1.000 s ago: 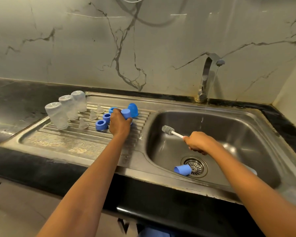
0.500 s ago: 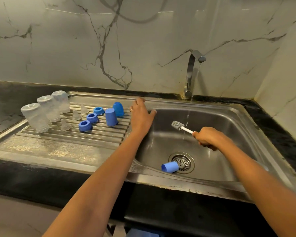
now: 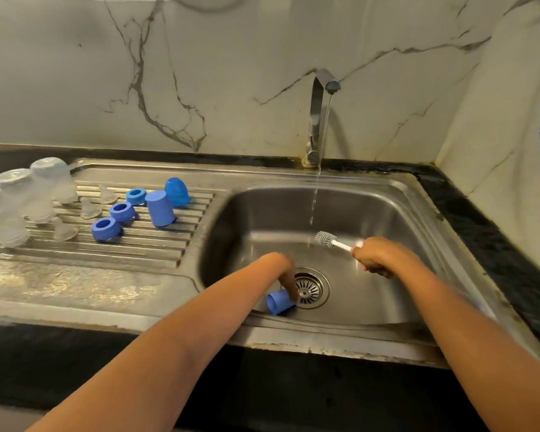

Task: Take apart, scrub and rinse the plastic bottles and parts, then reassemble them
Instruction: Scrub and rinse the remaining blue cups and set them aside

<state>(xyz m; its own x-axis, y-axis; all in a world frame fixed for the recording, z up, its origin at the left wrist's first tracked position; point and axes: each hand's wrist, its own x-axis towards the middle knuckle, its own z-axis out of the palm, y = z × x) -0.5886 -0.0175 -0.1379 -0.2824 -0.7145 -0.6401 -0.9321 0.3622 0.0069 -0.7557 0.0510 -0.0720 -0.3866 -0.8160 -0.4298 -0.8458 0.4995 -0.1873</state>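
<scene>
While right hand grips the brush, left hand touches the toppled blue cap, grip unclear.

Blue cap at left hand fingertips; grey-bristled, white-handled brush in right hand; white marble wall, grey-veined, beyond both hands; black bench past right hand.

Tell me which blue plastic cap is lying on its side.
The blue plastic cap in the basin by the drain, at the left hand; the other two stand on the drainboard.
</scene>
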